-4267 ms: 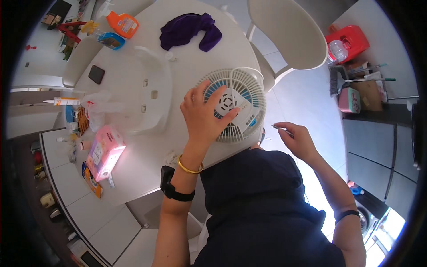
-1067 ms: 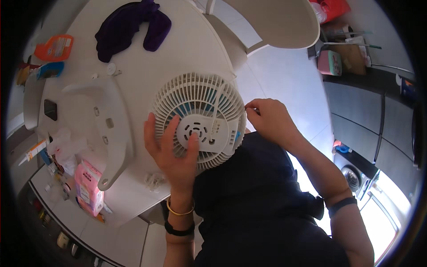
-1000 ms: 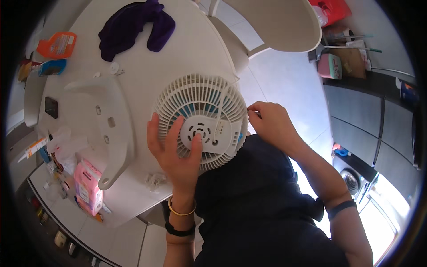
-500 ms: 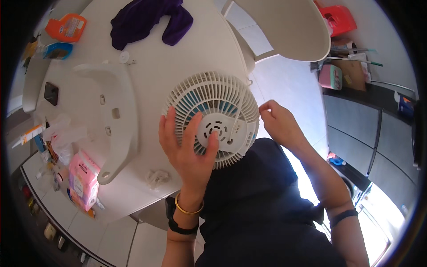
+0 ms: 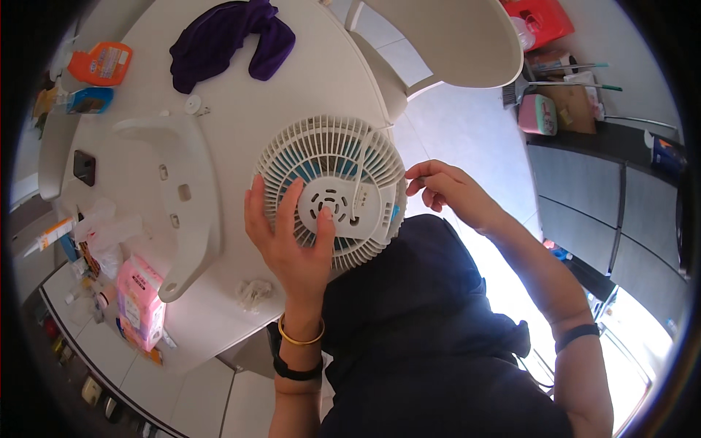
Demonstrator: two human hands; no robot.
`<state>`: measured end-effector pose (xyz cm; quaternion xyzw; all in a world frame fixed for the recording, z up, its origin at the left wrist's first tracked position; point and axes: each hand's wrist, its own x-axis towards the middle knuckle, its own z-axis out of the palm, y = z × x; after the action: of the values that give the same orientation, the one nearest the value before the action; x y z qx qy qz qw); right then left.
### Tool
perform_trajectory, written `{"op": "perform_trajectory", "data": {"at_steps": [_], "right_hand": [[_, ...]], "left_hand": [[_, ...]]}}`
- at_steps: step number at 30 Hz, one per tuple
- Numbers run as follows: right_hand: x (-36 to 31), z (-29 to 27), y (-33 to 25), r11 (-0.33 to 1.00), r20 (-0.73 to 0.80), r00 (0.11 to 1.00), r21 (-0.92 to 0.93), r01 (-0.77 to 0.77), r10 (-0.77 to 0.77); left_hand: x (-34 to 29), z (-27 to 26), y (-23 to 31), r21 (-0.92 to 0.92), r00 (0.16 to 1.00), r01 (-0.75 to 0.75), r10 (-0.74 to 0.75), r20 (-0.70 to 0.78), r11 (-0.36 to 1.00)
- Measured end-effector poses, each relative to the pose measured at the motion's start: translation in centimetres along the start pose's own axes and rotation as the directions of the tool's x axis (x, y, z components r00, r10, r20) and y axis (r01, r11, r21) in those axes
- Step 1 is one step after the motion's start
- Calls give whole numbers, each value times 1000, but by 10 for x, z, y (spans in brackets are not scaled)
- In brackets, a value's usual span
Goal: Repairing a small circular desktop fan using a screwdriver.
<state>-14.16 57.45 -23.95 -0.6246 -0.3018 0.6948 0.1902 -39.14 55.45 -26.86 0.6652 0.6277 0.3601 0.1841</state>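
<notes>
A round white fan head (image 5: 343, 193) is seen overlapping the near right edge of a white table (image 5: 321, 77), with pale floor (image 5: 460, 124) beyond and open tabletop toward a purple cloth (image 5: 223, 44) at the far side. The slotted housing (image 5: 369, 208) is turned up, its axis toward the camera. The left hand (image 5: 296, 255) is laid over it, fingers spread wide; off the table edge, the right hand (image 5: 454, 191) is bent to the fan's rim, thumb and forefinger close; any hold cannot be told.
</notes>
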Motion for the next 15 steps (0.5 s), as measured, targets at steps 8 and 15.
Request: {"op": "perform_trajectory", "data": {"at_steps": [8, 15], "right_hand": [[-5, 7, 1, 760, -29, 979, -635, 136, -200], [-6, 2, -1, 307, 13, 879, -935, 180, -477]], "left_hand": [[2, -2, 6, 14, 998, -29, 28, 64, 999], [1, -4, 6, 89, 996, -66, 61, 58, 994]]}}
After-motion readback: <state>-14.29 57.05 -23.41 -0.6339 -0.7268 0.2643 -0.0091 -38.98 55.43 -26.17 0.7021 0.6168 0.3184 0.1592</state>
